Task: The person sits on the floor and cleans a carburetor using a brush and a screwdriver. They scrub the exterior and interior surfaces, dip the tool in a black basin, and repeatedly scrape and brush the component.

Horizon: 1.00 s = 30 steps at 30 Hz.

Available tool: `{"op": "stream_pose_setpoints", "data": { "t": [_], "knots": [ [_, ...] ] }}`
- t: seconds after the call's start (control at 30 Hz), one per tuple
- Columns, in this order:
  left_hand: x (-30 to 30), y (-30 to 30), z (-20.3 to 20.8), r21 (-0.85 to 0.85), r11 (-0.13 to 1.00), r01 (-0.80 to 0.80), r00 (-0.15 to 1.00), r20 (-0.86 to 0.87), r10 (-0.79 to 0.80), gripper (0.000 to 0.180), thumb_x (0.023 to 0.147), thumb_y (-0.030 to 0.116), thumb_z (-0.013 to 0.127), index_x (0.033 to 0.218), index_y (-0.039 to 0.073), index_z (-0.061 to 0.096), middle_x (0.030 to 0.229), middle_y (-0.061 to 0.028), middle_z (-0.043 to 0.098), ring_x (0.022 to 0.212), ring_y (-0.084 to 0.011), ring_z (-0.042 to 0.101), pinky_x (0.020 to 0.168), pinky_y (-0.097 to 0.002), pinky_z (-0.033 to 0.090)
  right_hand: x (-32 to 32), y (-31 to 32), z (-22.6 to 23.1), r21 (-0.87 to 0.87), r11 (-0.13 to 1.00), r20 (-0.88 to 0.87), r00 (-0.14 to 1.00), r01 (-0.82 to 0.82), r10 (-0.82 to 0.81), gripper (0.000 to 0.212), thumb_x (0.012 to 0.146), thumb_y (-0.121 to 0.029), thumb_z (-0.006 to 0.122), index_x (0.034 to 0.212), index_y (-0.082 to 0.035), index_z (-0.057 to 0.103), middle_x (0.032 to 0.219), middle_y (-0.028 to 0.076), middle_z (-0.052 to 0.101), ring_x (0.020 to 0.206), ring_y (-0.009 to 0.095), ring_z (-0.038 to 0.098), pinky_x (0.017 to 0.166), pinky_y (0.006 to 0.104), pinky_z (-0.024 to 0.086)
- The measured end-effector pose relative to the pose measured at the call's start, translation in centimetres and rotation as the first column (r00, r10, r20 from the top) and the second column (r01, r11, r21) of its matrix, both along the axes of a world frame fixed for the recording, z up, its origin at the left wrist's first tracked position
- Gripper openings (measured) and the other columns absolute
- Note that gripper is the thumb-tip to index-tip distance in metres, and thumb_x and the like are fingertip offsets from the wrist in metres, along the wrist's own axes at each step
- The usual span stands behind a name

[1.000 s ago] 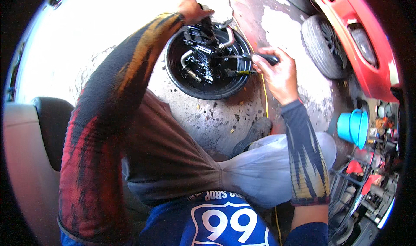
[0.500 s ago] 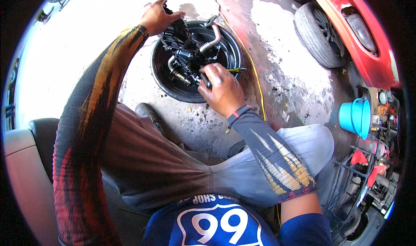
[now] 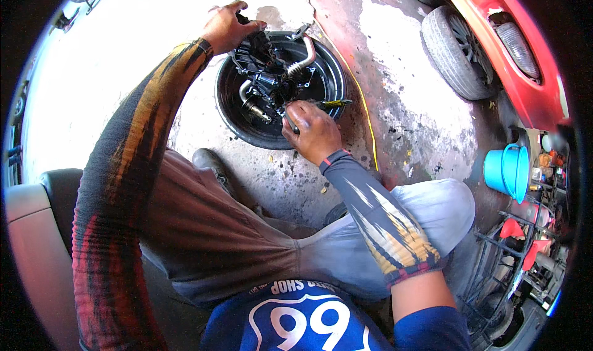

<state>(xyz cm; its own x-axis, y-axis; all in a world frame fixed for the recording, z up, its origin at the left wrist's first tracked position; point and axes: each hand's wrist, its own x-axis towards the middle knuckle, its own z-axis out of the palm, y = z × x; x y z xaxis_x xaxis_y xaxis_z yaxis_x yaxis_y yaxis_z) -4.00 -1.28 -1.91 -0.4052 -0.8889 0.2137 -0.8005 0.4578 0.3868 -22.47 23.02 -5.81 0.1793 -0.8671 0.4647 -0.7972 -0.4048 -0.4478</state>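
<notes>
A dark, greasy engine part (image 3: pixel 262 76) with ribbed black housing rests in a round black basin (image 3: pixel 238 128) on the floor. My left hand (image 3: pixel 230 28) is closed over the far upper edge of this part, tilting it up. From the part rises a corrugated metal pipe (image 3: pixel 302 62), and a short metal fitting (image 3: pixel 256 111) lies at its near side. My right hand (image 3: pixel 312 131) is closed at the near right of the part, around a dark-handled tool (image 3: pixel 293 126) whose working end is hidden. Just beyond these fingers a yellow-and-black object (image 3: pixel 333 104) crosses the basin's right rim.
A yellow cord (image 3: pixel 365 104) runs along the floor right of the basin. Farther right are a loose wheel (image 3: pixel 456 54), a red car body panel (image 3: pixel 525 48), a light-blue bucket (image 3: pixel 506 170) and a cluttered metal rack (image 3: pixel 516 246). My shoe (image 3: pixel 210 160) stands near the basin.
My right hand has shifted slightly left and lower against the part, its grip turned a little. My left hand keeps its hold on the upper edge.
</notes>
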Motion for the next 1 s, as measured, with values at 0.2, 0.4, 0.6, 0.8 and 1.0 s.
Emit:
{"op": "stream_pose_setpoints", "data": {
  "t": [0.2, 0.4, 0.6, 0.8, 1.0],
  "knots": [
    [-0.4, 0.5, 0.1, 0.042, 0.997, 0.069, 0.996, -0.057, -0.066, 0.069, 0.085, 0.058, 0.078, 0.125, 0.003, 0.068, 0.1, -0.0205, 0.076, 0.091, -0.0271, 0.075, 0.086, -0.0399, 0.059, -0.3, 0.6, -0.3, 0.006, 0.999, -0.081, 0.996, 0.045, -0.044, 0.019, 0.087, -0.02, 0.07, 0.097, -0.008, 0.06, 0.097, 0.014, 0.062, 0.091, 0.034, 0.064, 0.079, 0.0467, 0.055],
    [-1.2, 0.0, 1.6, 0.125, 0.99, 0.065, 0.997, 0.026, -0.068, 0.061, 0.082, 0.059, 0.08, 0.108, 0.004, 0.076, 0.092, -0.0149, 0.076, 0.086, -0.0264, 0.075, 0.087, -0.0398, 0.059, -0.9, 0.7, -1.3, 0.031, 0.999, -0.067, 0.998, 0.013, -0.01, 0.027, 0.087, -0.021, 0.071, 0.109, -0.008, 0.064, 0.101, 0.014, 0.063, 0.094, 0.034, 0.065, 0.082, 0.0458, 0.055],
    [-0.7, -1.3, 0.6, 0.177, 0.983, 0.054, 0.999, -0.004, -0.055, 0.058, 0.083, 0.061, 0.078, 0.099, 0.005, 0.078, 0.088, -0.0131, 0.076, 0.082, -0.0231, 0.073, 0.081, -0.0384, 0.059, -1.4, 0.7, -1.3, 0.024, 0.998, -0.038, 0.998, 0.053, -0.052, 0.021, 0.089, -0.022, 0.069, 0.103, -0.008, 0.063, 0.098, 0.014, 0.064, 0.093, 0.035, 0.065, 0.082, 0.0469, 0.055],
    [-0.7, -2.4, -0.6, 0.089, 0.994, 0.068, 0.997, 0.018, -0.07, 0.055, 0.083, 0.06, 0.078, 0.098, 0.007, 0.078, 0.088, -0.0121, 0.076, 0.082, -0.0229, 0.074, 0.081, -0.0392, 0.059, -1.2, 0.0, -1.3, 0.031, 0.998, 0.028, 0.998, 0.062, -0.063, 0.019, 0.089, -0.022, 0.068, 0.1, -0.008, 0.062, 0.095, 0.014, 0.064, 0.092, 0.035, 0.064, 0.082, 0.0479, 0.054],
    [-0.1, -2.7, -0.3, 0.111, 0.989, 0.103, 0.995, 0.004, -0.104, 0.055, 0.082, 0.061, 0.078, 0.098, 0.009, 0.078, 0.088, -0.012, 0.076, 0.082, -0.0231, 0.074, 0.082, -0.0388, 0.059, -1.4, -0.4, -1.3, 0.038, 0.999, -0.077, 0.997, -0.003, 0.006, 0.018, 0.088, -0.022, 0.069, 0.099, -0.008, 0.064, 0.101, 0.014, 0.065, 0.095, 0.033, 0.065, 0.086, 0.0452, 0.055]
  ]
}}
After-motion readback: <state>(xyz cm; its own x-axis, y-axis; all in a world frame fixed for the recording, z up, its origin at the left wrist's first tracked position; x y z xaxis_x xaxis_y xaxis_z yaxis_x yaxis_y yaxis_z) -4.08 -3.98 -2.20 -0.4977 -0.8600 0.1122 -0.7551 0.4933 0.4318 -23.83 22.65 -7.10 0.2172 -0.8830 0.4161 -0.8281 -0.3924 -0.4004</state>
